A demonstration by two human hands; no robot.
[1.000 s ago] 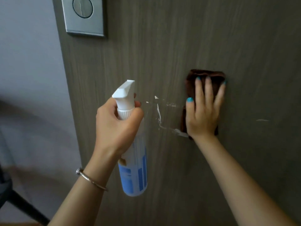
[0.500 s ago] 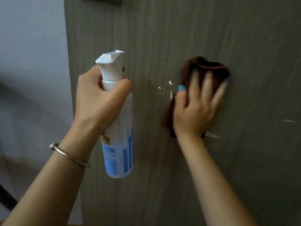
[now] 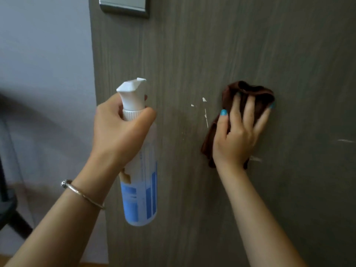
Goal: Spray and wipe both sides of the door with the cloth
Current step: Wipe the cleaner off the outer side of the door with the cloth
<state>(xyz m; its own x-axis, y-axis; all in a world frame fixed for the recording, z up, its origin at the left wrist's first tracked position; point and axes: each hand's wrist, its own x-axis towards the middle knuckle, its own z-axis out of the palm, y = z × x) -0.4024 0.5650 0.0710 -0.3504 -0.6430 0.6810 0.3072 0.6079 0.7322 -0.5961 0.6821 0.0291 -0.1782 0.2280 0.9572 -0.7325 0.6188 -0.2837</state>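
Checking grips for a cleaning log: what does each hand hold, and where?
Left hand grips the spray bottle around its neck. Right hand presses the brown cloth against the door.

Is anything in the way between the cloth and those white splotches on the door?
Nothing visible. The right hand presses the brown cloth flat on the door, and the white streaks lie just left of it on bare wood. The spray bottle in the left hand sits farther left.
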